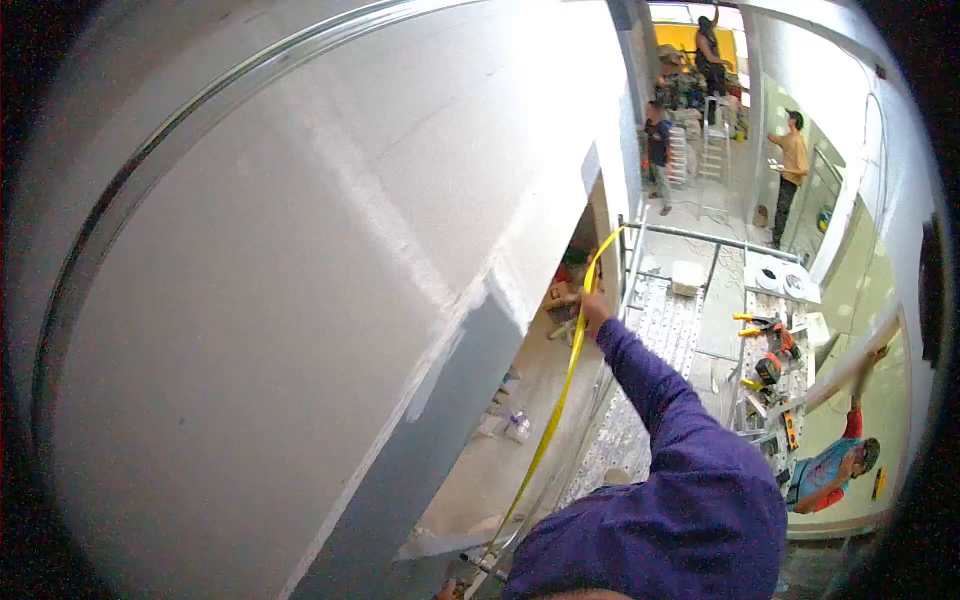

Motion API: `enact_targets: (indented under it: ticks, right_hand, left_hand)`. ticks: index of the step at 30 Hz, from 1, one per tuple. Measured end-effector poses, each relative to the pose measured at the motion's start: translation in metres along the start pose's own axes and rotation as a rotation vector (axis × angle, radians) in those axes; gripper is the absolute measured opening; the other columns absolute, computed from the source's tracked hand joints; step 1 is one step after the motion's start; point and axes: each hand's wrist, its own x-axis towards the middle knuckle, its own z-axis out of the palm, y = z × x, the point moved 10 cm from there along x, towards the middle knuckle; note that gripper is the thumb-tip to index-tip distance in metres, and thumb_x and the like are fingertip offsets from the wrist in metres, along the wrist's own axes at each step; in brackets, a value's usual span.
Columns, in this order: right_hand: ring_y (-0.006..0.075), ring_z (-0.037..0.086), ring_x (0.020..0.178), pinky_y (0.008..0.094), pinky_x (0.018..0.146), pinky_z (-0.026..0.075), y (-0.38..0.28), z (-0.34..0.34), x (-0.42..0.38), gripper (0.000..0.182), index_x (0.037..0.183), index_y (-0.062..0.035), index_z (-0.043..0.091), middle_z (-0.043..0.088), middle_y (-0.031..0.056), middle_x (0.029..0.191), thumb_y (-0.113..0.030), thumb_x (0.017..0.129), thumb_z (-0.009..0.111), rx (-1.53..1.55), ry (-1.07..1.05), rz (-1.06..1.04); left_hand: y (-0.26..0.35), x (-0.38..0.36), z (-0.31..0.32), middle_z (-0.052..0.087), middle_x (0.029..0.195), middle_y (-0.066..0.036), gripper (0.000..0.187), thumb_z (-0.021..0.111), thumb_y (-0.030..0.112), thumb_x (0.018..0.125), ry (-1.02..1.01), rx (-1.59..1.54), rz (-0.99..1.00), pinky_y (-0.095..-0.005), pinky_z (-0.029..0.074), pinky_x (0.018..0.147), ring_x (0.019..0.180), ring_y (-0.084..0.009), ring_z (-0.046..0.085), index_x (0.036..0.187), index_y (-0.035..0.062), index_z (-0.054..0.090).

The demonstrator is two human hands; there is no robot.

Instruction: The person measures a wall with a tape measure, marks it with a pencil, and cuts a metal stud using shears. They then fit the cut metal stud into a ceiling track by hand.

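Observation:
A yellow tape measure (556,415) runs in a long strip beside the wall opening, from the scaffold rail down toward the bottom edge. My right hand (596,312), at the end of a stretched purple sleeve, is closed on the upper part of its blade. Down at the bottom edge, only a small bit of my left hand (446,590) shows, close to the lower end of the tape; its fingers are mostly out of frame. The tape's case cannot be made out. A grey-painted band (425,440) borders the pale wall (250,340) on the left.
Scaffold planks (640,365) with a metal rail (710,238) lie below me. Cordless power tools (775,355), a level (790,430) and a white bucket (688,277) rest there. A person (832,475) stands at lower right; several others work farther back near ladders (715,150).

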Motion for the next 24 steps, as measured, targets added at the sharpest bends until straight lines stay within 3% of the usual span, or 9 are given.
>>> enact_targets:
  ticks: [3, 4, 5, 9, 13, 15, 18, 22, 24]
  right_hand:
    - [0.0221, 0.055, 0.052, 0.0350, 0.052, 0.054, 0.069, -0.069, 0.018, 0.016, 0.099, -0.0014, 0.052, 0.065, 0.0122, 0.081, -0.013, 0.088, 0.053, 0.169, 0.079, 0.198]
    - [0.0220, 0.058, 0.054, 0.0335, 0.050, 0.052, 0.068, -0.087, 0.005, 0.015, 0.095, 0.0005, 0.052, 0.066, 0.0145, 0.085, -0.009, 0.084, 0.054, 0.102, 0.161, 0.158]
    - [0.0210, 0.059, 0.054, 0.0309, 0.046, 0.048, 0.110, -0.112, 0.014, 0.014, 0.091, 0.0009, 0.051, 0.067, 0.0157, 0.090, -0.007, 0.080, 0.053, 0.117, 0.157, 0.305]
    - [0.0122, 0.050, 0.051, 0.0244, 0.040, 0.034, 0.117, -0.158, -0.045, 0.018, 0.100, -0.0052, 0.052, 0.068, 0.0109, 0.090, -0.015, 0.085, 0.055, 0.202, 0.272, 0.373]
    - [0.0111, 0.044, 0.047, 0.0241, 0.037, 0.033, 0.090, -0.172, -0.087, 0.013, 0.093, -0.0041, 0.055, 0.069, 0.0100, 0.091, -0.016, 0.087, 0.055, 0.246, 0.184, 0.341]
    - [0.0101, 0.040, 0.047, 0.0235, 0.036, 0.031, 0.091, -0.174, -0.102, 0.015, 0.096, -0.0055, 0.056, 0.069, 0.0087, 0.090, -0.018, 0.087, 0.057, 0.260, 0.175, 0.362]
    - [0.0097, 0.046, 0.051, 0.0226, 0.038, 0.032, 0.099, -0.183, -0.130, 0.017, 0.094, -0.0061, 0.059, 0.068, 0.0064, 0.084, -0.021, 0.085, 0.062, 0.359, 0.243, 0.298]
    - [0.0102, 0.044, 0.047, 0.0215, 0.036, 0.028, 0.130, -0.180, -0.178, 0.018, 0.086, -0.0069, 0.059, 0.065, 0.0054, 0.075, -0.023, 0.082, 0.066, 0.349, 0.353, 0.368]
    - [0.0110, 0.040, 0.041, 0.0225, 0.033, 0.026, 0.204, -0.179, -0.195, 0.013, 0.077, -0.0086, 0.058, 0.062, 0.0050, 0.068, -0.018, 0.080, 0.067, 0.366, 0.210, 0.638]
  left_hand:
    - [0.049, 0.047, 0.003, 0.063, 0.101, -0.014, 0.052, 0.065, 0.030, 0.082, -0.115, 0.093, 0.000, -0.0390, 0.051, 0.076, 0.088, -0.0263, 0.063, 0.128, 0.0101, 0.050]
    - [0.064, 0.060, 0.004, 0.063, 0.101, -0.014, 0.052, 0.065, 0.030, 0.082, -0.150, 0.126, 0.003, -0.0390, 0.051, 0.076, 0.088, -0.0261, 0.063, 0.128, 0.0098, 0.050]
    - [0.083, 0.076, 0.006, 0.063, 0.101, -0.014, 0.053, 0.065, 0.030, 0.082, -0.190, 0.154, 0.015, -0.0389, 0.051, 0.076, 0.088, -0.0259, 0.063, 0.128, 0.0095, 0.049]
    - [0.142, 0.126, 0.034, 0.063, 0.101, -0.014, 0.054, 0.065, 0.030, 0.083, -0.393, 0.260, 0.080, -0.0387, 0.051, 0.075, 0.088, -0.0251, 0.063, 0.130, 0.0084, 0.048]
    - [0.170, 0.161, 0.065, 0.063, 0.101, -0.015, 0.056, 0.065, 0.030, 0.084, -0.610, 0.344, 0.111, -0.0384, 0.051, 0.075, 0.088, -0.0243, 0.063, 0.131, 0.0072, 0.046]
    - [0.182, 0.174, 0.066, 0.063, 0.102, -0.017, 0.055, 0.064, 0.029, 0.082, -0.547, 0.401, 0.147, -0.0385, 0.050, 0.078, 0.090, -0.0265, 0.062, 0.129, 0.0066, 0.048]
    - [0.195, 0.192, 0.060, 0.062, 0.102, -0.021, 0.053, 0.065, 0.026, 0.077, -0.410, 0.506, 0.226, -0.0393, 0.048, 0.083, 0.094, -0.0322, 0.062, 0.125, 0.0056, 0.052]
    - [0.170, 0.227, 0.081, 0.061, 0.102, -0.024, 0.060, 0.070, 0.028, 0.076, -0.457, 0.501, 0.327, -0.0408, 0.048, 0.083, 0.093, -0.0355, 0.061, 0.126, 0.0039, 0.049]
    - [0.166, 0.230, 0.082, 0.061, 0.103, -0.025, 0.065, 0.072, 0.030, 0.074, -0.482, 0.493, 0.333, -0.0417, 0.049, 0.084, 0.094, -0.0366, 0.061, 0.128, 0.0029, 0.046]
